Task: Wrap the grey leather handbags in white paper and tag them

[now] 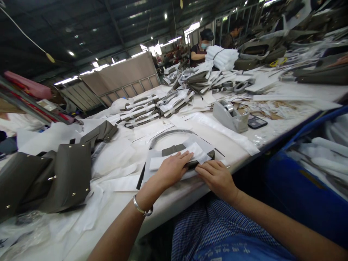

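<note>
An olive-grey handbag (173, 149) lies flat near the table's front edge, partly covered by sheets of white wrapping paper (159, 162). Its handle (174, 132), wrapped in pale material, arches away from me. My left hand (174, 167) rests on the white paper over the bag, fingers stretched out flat. My right hand (217, 179) is at the bag's near right edge. Its fingers are bent together against that edge, and whatever they grip is hidden beneath them.
Olive-grey bags (72, 174) lie at the left. Wrapped bags (146, 108) are stacked behind. A tape dispenser (230, 116) and a phone (257, 121) sit to the right. Beside the table is a blue bin (299, 195). A masked person (199, 52) is across the table.
</note>
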The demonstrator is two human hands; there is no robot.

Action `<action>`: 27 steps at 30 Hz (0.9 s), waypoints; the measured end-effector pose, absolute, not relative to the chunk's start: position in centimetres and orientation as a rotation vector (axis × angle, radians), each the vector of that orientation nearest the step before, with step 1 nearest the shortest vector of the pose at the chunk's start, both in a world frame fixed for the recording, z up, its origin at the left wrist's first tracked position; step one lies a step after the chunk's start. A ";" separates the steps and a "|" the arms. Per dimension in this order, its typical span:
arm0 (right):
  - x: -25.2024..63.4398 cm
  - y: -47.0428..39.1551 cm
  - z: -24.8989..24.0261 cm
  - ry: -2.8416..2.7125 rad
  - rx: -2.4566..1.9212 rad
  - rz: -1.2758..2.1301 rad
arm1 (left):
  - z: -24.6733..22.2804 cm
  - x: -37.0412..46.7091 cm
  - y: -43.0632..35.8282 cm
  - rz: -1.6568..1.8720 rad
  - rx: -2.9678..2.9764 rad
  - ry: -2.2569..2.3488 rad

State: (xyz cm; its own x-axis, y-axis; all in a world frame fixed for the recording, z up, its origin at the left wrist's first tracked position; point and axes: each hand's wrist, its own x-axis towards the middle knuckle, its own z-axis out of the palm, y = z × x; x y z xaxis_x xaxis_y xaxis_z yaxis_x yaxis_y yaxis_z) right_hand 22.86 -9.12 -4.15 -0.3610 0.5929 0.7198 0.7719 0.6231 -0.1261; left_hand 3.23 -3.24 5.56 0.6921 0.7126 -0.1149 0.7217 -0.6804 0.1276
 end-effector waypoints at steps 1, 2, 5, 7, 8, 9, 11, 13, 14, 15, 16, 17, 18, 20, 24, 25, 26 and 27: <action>22.8 -9.0 -4.5 -2.075 -1.069 -0.320 | 5.5 3.2 -3.3 -0.074 2.738 1.171; 22.8 -8.9 -4.7 -2.068 -1.067 -0.331 | 5.4 3.1 -3.4 -0.066 2.738 1.172; 22.6 -8.7 -5.2 -2.047 -1.037 -0.342 | 5.5 2.9 -3.7 -0.034 2.737 1.175; 22.3 -8.6 -5.3 -2.026 -1.002 -0.337 | 5.5 2.9 -4.0 -0.015 2.740 1.180; 22.2 -8.5 -5.3 -2.014 -0.990 -0.330 | 5.4 3.0 -4.2 -0.016 2.744 1.187; 22.1 -8.5 -5.3 -2.003 -0.982 -0.316 | 5.2 3.1 -4.4 -0.022 2.752 1.200; 22.2 -8.6 -5.2 -2.001 -0.968 -0.263 | 4.5 3.4 -4.9 -0.034 2.787 1.256; 22.8 -9.1 -5.1 -2.032 -0.933 -0.179 | 3.4 3.7 -5.3 -0.020 2.840 1.331; 23.4 -9.4 -5.0 -2.051 -0.909 -0.138 | 2.8 3.8 -5.5 0.001 2.873 1.362; 24.0 -9.7 -4.9 -2.069 -0.886 -0.108 | 2.1 3.8 -5.7 0.028 2.908 1.384; 24.8 -10.0 -4.7 -2.084 -0.868 -0.095 | 1.5 3.9 -5.8 0.056 2.943 1.397; 25.6 -10.2 -4.4 -2.098 -0.859 -0.098 | 1.0 3.9 -6.0 0.083 2.976 1.402; 26.4 -10.2 -4.1 -2.109 -0.856 -0.120 | 0.7 3.9 -6.1 0.105 3.007 1.406; 27.7 -10.0 -3.4 -2.146 -0.848 -0.198 | 0.4 3.9 -6.3 0.114 3.054 1.413; 28.9 -8.1 -1.9 -2.188 -0.876 -0.336 | 1.0 4.1 -6.4 0.042 3.097 1.408; 29.0 -7.6 -1.7 -2.207 -0.881 -0.346 | 1.2 4.1 -6.4 0.026 3.103 1.400; 29.1 -7.1 -1.5 -2.234 -0.876 -0.349 | 1.4 4.1 -6.3 0.015 3.109 1.388; 29.1 -6.6 -1.3 -2.268 -0.865 -0.347 | 1.5 4.1 -6.3 0.012 3.112 1.378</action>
